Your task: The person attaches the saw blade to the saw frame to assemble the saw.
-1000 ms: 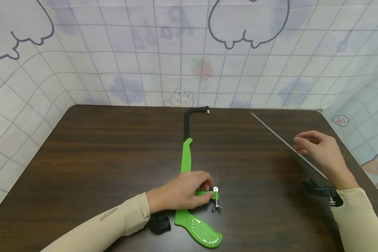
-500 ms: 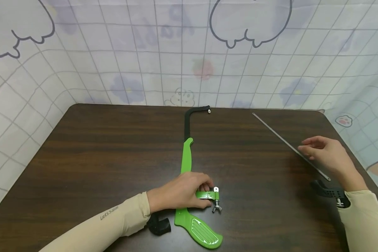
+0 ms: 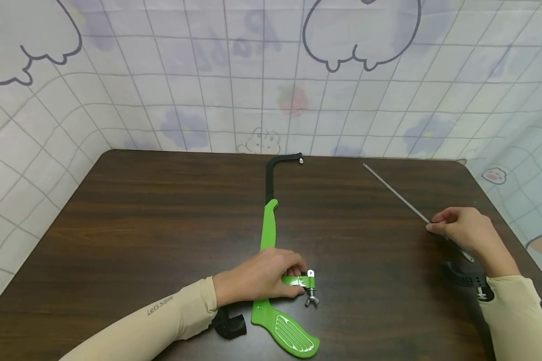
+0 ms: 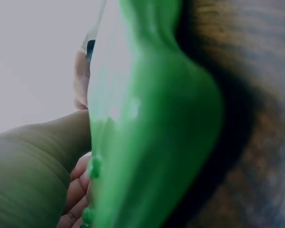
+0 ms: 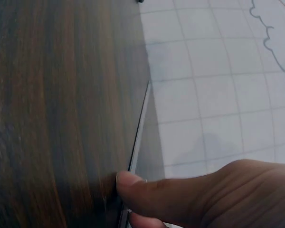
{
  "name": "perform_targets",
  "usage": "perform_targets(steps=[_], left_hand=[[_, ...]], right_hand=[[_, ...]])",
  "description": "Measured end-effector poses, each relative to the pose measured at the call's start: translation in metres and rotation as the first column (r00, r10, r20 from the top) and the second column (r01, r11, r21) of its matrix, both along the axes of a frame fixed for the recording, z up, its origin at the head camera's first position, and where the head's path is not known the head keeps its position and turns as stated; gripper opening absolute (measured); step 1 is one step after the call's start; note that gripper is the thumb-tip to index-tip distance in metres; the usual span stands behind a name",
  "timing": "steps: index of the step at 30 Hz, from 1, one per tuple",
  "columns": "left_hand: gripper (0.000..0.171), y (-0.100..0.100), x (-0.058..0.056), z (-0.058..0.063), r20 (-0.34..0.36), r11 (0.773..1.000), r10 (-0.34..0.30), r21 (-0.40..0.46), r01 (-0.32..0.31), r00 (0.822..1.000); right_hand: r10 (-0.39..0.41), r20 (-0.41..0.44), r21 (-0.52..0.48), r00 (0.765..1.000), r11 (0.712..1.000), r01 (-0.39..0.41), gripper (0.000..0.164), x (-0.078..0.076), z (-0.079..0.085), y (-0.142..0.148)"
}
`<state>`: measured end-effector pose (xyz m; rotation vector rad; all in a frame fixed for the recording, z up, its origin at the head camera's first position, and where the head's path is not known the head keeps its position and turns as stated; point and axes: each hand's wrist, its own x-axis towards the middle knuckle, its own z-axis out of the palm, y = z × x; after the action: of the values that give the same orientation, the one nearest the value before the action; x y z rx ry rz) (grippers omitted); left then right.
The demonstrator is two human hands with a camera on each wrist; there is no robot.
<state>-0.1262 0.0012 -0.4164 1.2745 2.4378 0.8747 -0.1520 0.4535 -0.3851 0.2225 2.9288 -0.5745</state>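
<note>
A hacksaw frame (image 3: 268, 225) with a green body and black front arm lies on the table, its ridged handle (image 3: 293, 333) toward me. My left hand (image 3: 264, 273) reaches across the frame and grips its short green lower arm, thumb and fingers on either side. Just beyond those fingers is a metal blade holder with a wing nut (image 3: 311, 300). In the left wrist view the green handle (image 4: 156, 118) fills the middle. On the right, my right hand (image 3: 467, 230) pinches a thin grey hacksaw blade (image 3: 395, 193) between thumb (image 5: 130, 183) and fingers, nearer its close end.
The dark wooden table (image 3: 162, 210) ends at a patterned cloth backdrop (image 3: 198, 90) behind and at the sides. A black wrist mount (image 3: 230, 323) sits under my left wrist, beside the saw's handle. Another wrist mount (image 3: 465, 276) is below my right wrist.
My right hand has moved right, then down onto the blade, and its thumb and fingers have closed on it. The left hand stays at the frame, its thumb slightly lower than before.
</note>
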Motion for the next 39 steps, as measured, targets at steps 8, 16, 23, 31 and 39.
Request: perform_targets(steps=[8,16,23,31,39], left_hand=[[0.027,0.0015,0.0006,-0.0015,-0.042,1.0,-0.015,0.006,0.015,0.999],[0.027,0.002,0.0019,-0.0028,-0.066,1.0,-0.016,0.013,0.017,0.998],[0.027,0.0015,0.0021,-0.0033,-0.062,1.0,-0.017,0.012,0.017,0.998],[0.027,0.0015,0.002,-0.0049,-0.062,1.0,-0.016,0.007,0.016,0.998],[0.027,-0.0002,0.0018,-0.0035,-0.048,1.0,-0.013,0.004,0.014,0.999]], right_hand=[[-0.033,-0.021,0.023,0.999,0.999,0.033,0.037,0.0023,-0.0001,-0.0046],[-0.048,-0.018,0.022,0.999,0.999,0.049,0.034,0.0029,-0.0022,-0.0064],[-0.041,-0.015,0.027,0.999,0.999,0.041,0.033,0.0029,-0.0028,-0.0064],[-0.036,-0.02,0.024,0.999,0.999,0.036,0.034,0.0019,-0.0049,-0.0052],[0.0,-0.019,0.004,1.0,1.0,0.001,0.033,-0.0012,-0.005,-0.007]])
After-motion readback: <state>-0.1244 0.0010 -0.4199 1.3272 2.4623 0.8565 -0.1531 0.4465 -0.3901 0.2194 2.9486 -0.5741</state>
